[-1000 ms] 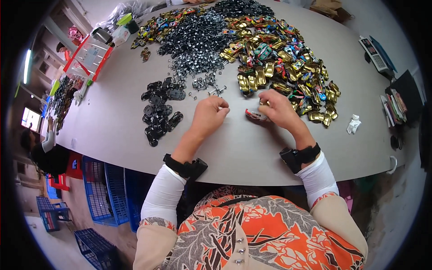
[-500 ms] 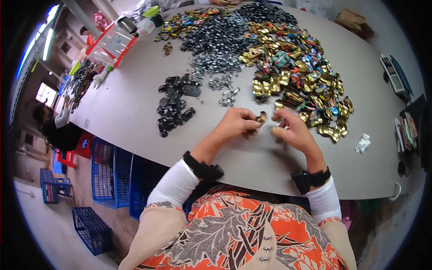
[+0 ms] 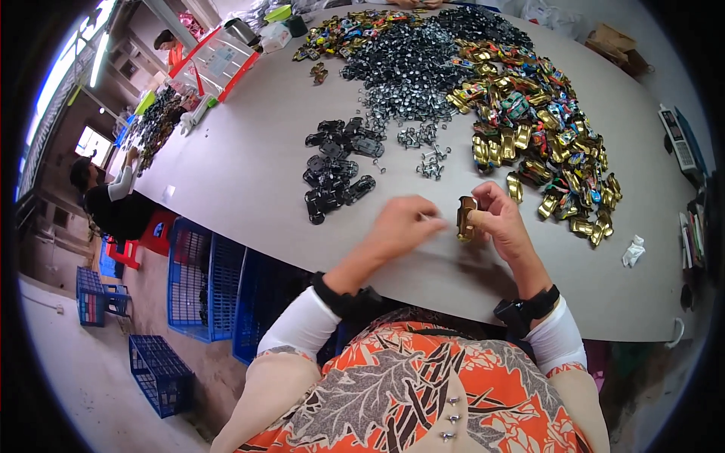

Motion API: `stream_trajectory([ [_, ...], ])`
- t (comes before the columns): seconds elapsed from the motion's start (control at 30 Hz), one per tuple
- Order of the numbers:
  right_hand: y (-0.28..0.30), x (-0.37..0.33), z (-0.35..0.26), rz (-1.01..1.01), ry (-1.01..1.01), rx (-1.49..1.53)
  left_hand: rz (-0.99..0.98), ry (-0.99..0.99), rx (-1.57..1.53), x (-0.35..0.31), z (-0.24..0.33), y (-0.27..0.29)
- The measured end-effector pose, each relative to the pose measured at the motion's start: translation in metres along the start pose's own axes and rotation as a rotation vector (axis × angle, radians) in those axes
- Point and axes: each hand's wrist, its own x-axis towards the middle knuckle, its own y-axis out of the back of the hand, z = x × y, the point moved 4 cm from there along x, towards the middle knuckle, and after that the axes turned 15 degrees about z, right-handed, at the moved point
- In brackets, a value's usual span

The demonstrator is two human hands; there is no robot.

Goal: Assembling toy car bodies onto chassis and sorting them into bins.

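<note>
Thumb and fingers of my right hand (image 3: 504,225) grip a gold toy car body shell (image 3: 466,219), its hollow underside partly showing, above the table. Just left of it is my left hand (image 3: 404,226), apart from the shell and smeared by motion; whether its fingers hold anything cannot be made out. Beyond the hands lie small silver wheel-and-axle sets (image 3: 432,162). To the left is a group of black toy car bases (image 3: 340,167). One gold car shell (image 3: 515,187) lies near my right fingertips, beside the large pile of gold and coloured car shells (image 3: 544,121).
A heap of black and silver small parts (image 3: 408,64) covers the table's far middle. A red-edged clear box (image 3: 217,62) stands far left. Crumpled white tissue (image 3: 633,251) lies at right. Blue crates (image 3: 200,279) stand on the floor left, where another person (image 3: 109,196) sits.
The gold car shell has passed from my left hand to my right. My left hand has drawn away from it. The whole view has shifted, so the table's contents appear farther right.
</note>
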Motion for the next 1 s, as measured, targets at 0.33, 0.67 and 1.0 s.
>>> stream_trajectory([
  [0.33,0.004,-0.005,-0.012,0.008,0.750,-1.397,0.088,-0.302,0.814,0.017,-0.043,0.051],
  [0.67,0.023,0.003,-0.013,0.157,0.726,-1.170,0.060,-0.063,0.635,0.065,-0.046,0.039],
  [1.0,0.019,0.003,-0.016,0.125,0.693,-1.080,0.122,-0.202,0.354,0.141,-0.055,-0.023],
])
